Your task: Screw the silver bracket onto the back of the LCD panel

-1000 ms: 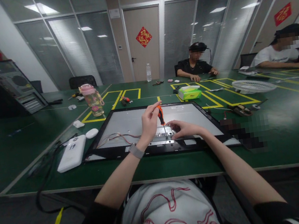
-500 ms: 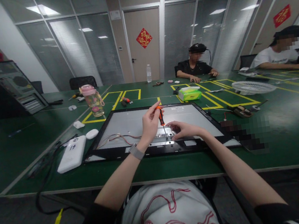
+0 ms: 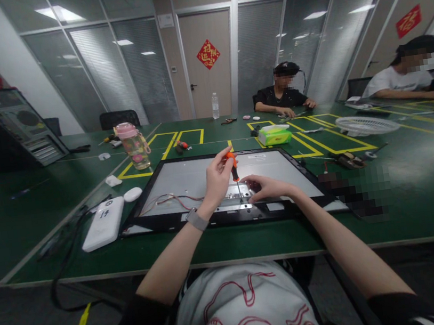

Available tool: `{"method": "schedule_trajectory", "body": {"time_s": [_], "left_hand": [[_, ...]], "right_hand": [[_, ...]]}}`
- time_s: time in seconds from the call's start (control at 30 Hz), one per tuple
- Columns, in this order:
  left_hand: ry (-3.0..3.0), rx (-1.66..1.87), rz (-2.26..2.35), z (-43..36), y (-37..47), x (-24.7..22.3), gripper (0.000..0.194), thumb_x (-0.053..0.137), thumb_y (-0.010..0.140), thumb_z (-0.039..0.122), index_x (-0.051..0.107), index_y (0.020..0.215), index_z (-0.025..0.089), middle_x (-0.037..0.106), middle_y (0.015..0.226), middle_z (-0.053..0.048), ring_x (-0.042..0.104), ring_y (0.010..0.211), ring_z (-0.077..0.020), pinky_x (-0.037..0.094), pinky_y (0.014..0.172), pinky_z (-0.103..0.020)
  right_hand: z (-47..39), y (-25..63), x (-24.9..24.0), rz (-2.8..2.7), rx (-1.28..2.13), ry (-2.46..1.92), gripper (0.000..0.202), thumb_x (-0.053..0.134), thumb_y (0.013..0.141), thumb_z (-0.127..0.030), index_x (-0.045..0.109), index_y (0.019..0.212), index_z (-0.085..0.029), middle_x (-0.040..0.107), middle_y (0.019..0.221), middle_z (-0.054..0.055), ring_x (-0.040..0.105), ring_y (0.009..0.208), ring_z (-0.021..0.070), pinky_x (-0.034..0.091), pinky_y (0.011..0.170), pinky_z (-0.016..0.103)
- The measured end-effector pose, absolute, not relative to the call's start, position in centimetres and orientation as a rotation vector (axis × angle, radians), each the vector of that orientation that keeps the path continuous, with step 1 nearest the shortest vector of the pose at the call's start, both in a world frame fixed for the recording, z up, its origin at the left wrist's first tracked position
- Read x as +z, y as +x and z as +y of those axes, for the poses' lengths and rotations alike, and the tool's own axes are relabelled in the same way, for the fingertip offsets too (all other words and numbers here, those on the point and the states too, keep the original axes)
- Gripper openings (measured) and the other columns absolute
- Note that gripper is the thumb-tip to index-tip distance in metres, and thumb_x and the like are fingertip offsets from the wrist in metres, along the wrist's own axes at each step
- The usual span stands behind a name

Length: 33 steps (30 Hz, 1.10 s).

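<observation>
My left hand (image 3: pixel 218 176) is closed around the orange-and-black handle of a screwdriver (image 3: pixel 235 173), which stands nearly upright. Its shaft points down to a metal bracket (image 3: pixel 230 202) near the front edge of a flat display panel (image 3: pixel 179 181) with a black frame and grey back. My right hand (image 3: pixel 267 186) rests at the bracket's right side, thumb and forefinger spread around a gap beside the screwdriver's tip. Whether its fingertips press on the bracket I cannot make out. Thin wires (image 3: pixel 171 198) run across the panel left of my left hand.
Left of the panel lie a white power bank (image 3: pixel 104 224) and a small white case (image 3: pixel 133 194). Behind are a pink-lidded bottle (image 3: pixel 133 147), a green tissue pack (image 3: pixel 275 135) and a white fan grille (image 3: pixel 367 124). A computer case (image 3: pixel 6 130) stands far left. Two people sit across the table.
The screwdriver's handle appears slightly turned in my left hand, its tip staying at the same spot. My right hand keeps its place. The view has shifted very slightly.
</observation>
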<state>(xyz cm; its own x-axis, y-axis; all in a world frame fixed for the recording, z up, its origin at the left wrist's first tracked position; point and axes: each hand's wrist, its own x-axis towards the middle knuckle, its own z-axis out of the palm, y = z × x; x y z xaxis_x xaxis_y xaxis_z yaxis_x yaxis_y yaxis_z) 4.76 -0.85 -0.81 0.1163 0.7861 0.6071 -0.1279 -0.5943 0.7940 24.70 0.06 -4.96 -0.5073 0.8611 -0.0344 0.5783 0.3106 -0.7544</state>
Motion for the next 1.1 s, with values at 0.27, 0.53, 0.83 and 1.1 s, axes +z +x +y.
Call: {"method": "schedule_trajectory", "body": {"time_s": [0.27, 0.53, 0.83, 1.1], "left_hand": [[1.819, 1.666, 0.764, -0.8, 4.53, -0.74, 0.027, 0.053, 0.089, 0.026, 0.067, 0.111, 0.021, 0.064, 0.1, -0.006, 0.06, 0.092, -0.0155, 0.048, 0.083, -0.028], [1.767, 1.638, 0.727, -1.01, 4.63, -0.55, 0.025, 0.058, 0.086, 0.024, 0.066, 0.108, 0.019, 0.066, 0.096, -0.006, 0.061, 0.086, -0.0144, 0.049, 0.081, -0.027], [1.765, 1.632, 0.743, -0.56, 4.5, -0.84, 0.031, 0.044, 0.093, 0.022, 0.063, 0.117, 0.02, 0.064, 0.106, -0.007, 0.06, 0.095, -0.0153, 0.048, 0.085, -0.028], [1.788, 1.671, 0.763, -1.21, 4.58, -0.32, 0.021, 0.063, 0.082, 0.025, 0.069, 0.1, 0.019, 0.059, 0.09, -0.004, 0.058, 0.082, -0.0137, 0.048, 0.079, -0.026]], "right_hand": [[-0.11, 24.67, -4.78, -2.22, 1.022, -1.289, 0.077, 0.077, 0.062, -0.043, 0.05, 0.129, -0.017, 0.05, 0.094, 0.003, 0.05, 0.089, 0.0196, 0.043, 0.085, 0.034], [-0.16, 24.67, -4.67, -2.218, 1.016, -1.292, 0.077, 0.077, 0.062, -0.043, 0.051, 0.129, -0.018, 0.051, 0.094, 0.003, 0.05, 0.087, 0.0191, 0.043, 0.083, 0.033], [0.06, 24.76, -5.11, -2.216, 1.024, -1.277, 0.076, 0.077, 0.061, -0.042, 0.051, 0.129, -0.018, 0.05, 0.093, 0.002, 0.048, 0.084, 0.0176, 0.043, 0.08, 0.031], [-0.13, 24.74, -4.84, -2.226, 1.006, -1.283, 0.077, 0.077, 0.063, -0.043, 0.05, 0.132, -0.019, 0.052, 0.095, 0.003, 0.05, 0.086, 0.0185, 0.044, 0.082, 0.033]]}}
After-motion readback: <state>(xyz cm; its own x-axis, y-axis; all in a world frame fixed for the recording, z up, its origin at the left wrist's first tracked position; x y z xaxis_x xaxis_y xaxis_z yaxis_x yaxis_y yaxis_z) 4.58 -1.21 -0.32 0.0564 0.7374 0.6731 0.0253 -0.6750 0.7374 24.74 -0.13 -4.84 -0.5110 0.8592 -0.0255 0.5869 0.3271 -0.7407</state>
